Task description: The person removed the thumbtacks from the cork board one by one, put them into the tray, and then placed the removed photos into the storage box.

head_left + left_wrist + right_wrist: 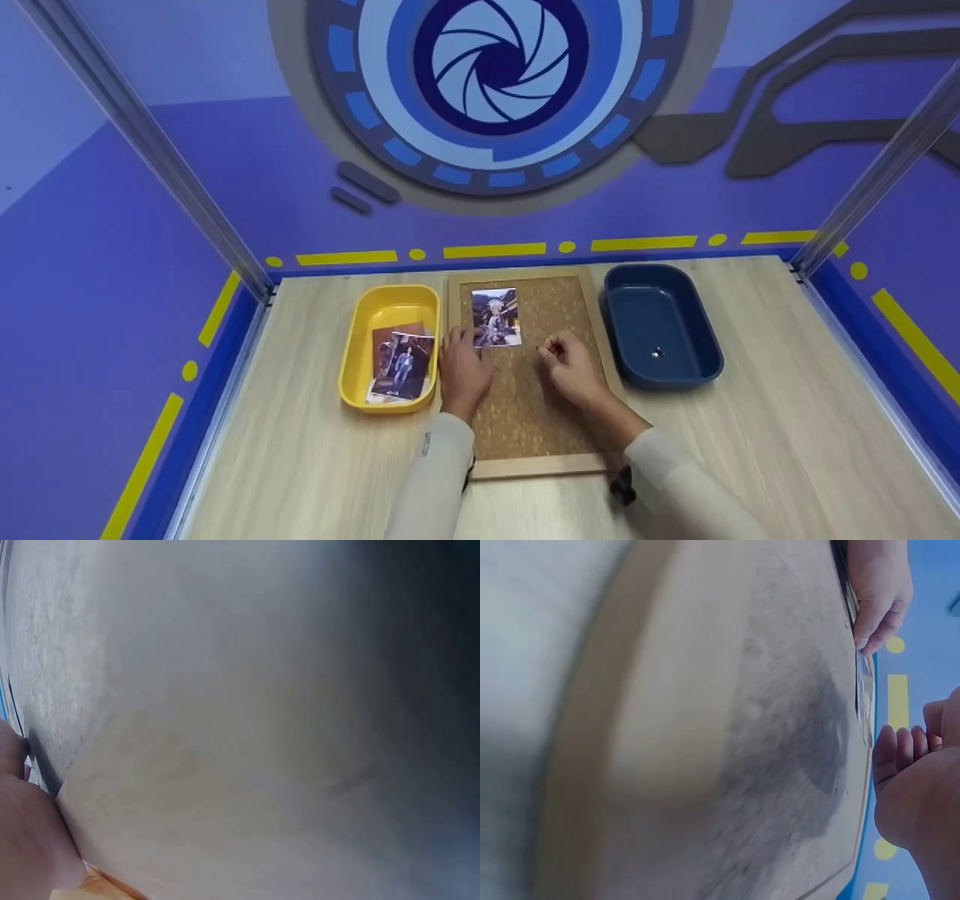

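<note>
A printed photo (496, 311) lies on the upper left of a wood-framed cork board (532, 420). My left hand (465, 373) rests over the board's left side, its fingertips at the photo's lower left corner. Just right of the photo's lower edge is my right hand (574, 369), fingers curled, thumb and forefinger pinching a tiny dark pin (538, 348) that is mostly hidden by the fingertips. In the right wrist view, the left hand (881, 596) presses down at the photo's edge, while the right hand (922, 780) is held above the board, casting a shadow.
Left of the board stands a yellow tray (349, 367) with several loose photos (405, 367). To the right is a navy tray (637, 307) holding small shiny metal bits (658, 352). A blue-purple panel wall (480, 217) closes off the table's back.
</note>
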`<state>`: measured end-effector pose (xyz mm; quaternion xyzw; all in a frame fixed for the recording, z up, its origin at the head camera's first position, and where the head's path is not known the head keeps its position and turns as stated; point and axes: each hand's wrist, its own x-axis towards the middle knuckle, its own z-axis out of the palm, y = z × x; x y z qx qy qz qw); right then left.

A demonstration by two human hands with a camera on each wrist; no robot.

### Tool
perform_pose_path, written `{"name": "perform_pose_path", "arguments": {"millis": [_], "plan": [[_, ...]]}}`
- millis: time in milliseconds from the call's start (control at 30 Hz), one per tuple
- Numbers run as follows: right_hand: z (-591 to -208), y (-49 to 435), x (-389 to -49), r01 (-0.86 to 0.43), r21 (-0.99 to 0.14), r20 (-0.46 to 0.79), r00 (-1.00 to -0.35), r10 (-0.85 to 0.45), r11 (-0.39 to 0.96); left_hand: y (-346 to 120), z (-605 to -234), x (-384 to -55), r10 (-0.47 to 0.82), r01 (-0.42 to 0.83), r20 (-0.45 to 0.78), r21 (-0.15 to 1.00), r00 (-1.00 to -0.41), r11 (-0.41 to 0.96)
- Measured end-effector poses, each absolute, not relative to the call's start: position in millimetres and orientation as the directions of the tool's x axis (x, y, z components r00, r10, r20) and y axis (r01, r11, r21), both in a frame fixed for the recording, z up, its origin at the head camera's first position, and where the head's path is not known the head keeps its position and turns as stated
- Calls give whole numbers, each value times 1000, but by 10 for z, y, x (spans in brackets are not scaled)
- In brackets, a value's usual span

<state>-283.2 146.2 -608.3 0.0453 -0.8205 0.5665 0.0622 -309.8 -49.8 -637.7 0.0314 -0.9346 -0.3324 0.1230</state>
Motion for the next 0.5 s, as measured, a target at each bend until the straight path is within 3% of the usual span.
{"name": "perform_pose_path", "arguments": {"millis": [500], "plan": [[-5981, 1723, -2607, -79, -946, 86, -996, 9, 316, -504, -6404, -3107, -138, 26, 208, 632, -968, 774]]}}
